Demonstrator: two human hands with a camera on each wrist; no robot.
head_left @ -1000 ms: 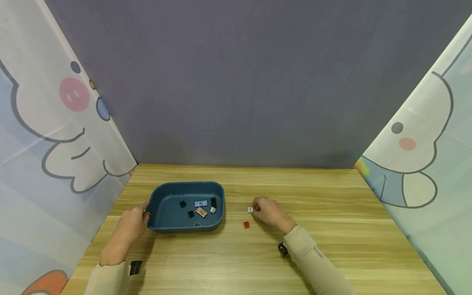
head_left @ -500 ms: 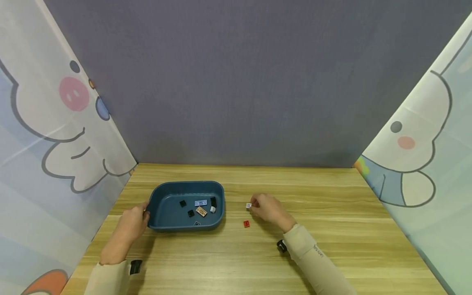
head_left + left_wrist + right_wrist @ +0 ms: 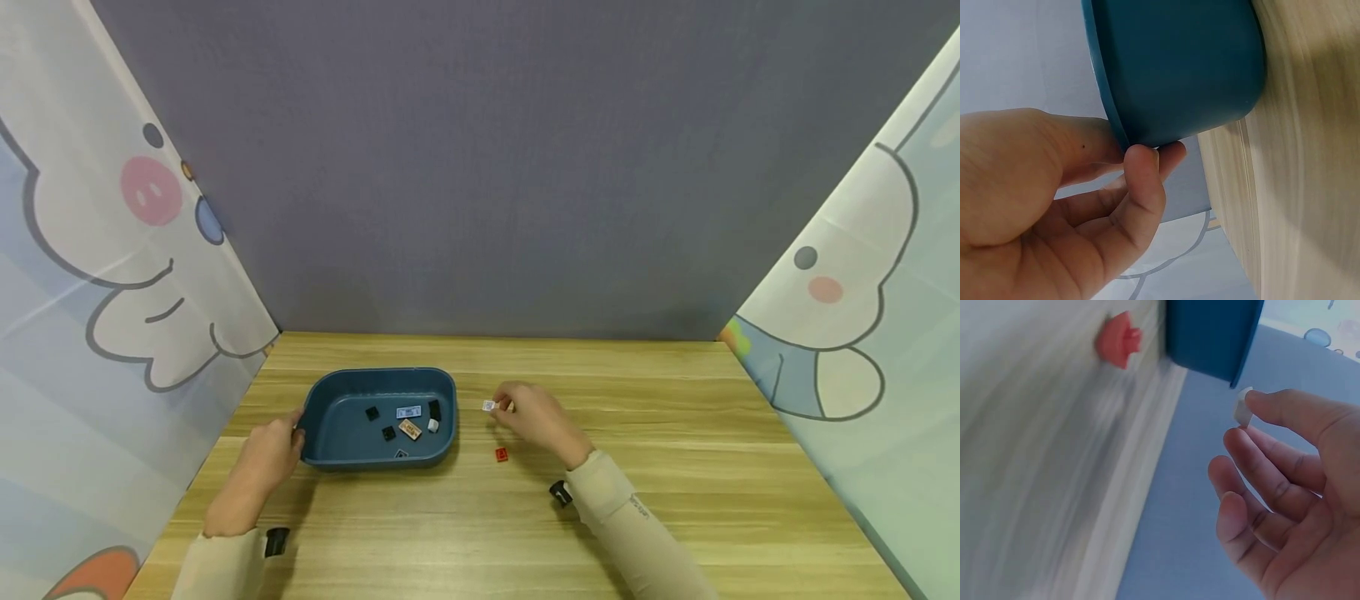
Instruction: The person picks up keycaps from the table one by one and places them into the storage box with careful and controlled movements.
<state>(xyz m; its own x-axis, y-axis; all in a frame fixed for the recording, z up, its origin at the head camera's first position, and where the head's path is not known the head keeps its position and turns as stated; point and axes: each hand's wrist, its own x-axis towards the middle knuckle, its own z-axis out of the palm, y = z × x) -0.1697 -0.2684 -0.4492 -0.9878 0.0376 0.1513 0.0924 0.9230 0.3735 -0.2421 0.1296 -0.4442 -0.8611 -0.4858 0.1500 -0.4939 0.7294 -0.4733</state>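
Observation:
A small white keycap (image 3: 489,406) with a dark print is pinched between the thumb and fingertips of my right hand (image 3: 536,421), lifted off the table. In the right wrist view that white keycap (image 3: 1243,407) shows edge-on, close to the blue bin's wall (image 3: 1207,337). A red keycap (image 3: 501,455) lies on the wood below that hand; its stem shows in the right wrist view. My left hand (image 3: 266,454) grips the left end of the dark blue bin (image 3: 337,437). Its thumb and fingers (image 3: 1144,169) pinch the rim in the left wrist view.
Inside the bin are several small keycaps: black ones, a long light-blue keycap (image 3: 408,412), a tan keycap (image 3: 409,429) and a white keycap (image 3: 432,426). A grey wall panel (image 3: 495,167) stands behind the wooden table (image 3: 637,383). Cartoon-printed curtains flank both sides.
My right hand has lifted the white keycap from the table and carried it left towards the bin. My left hand and the bin have stayed in place.

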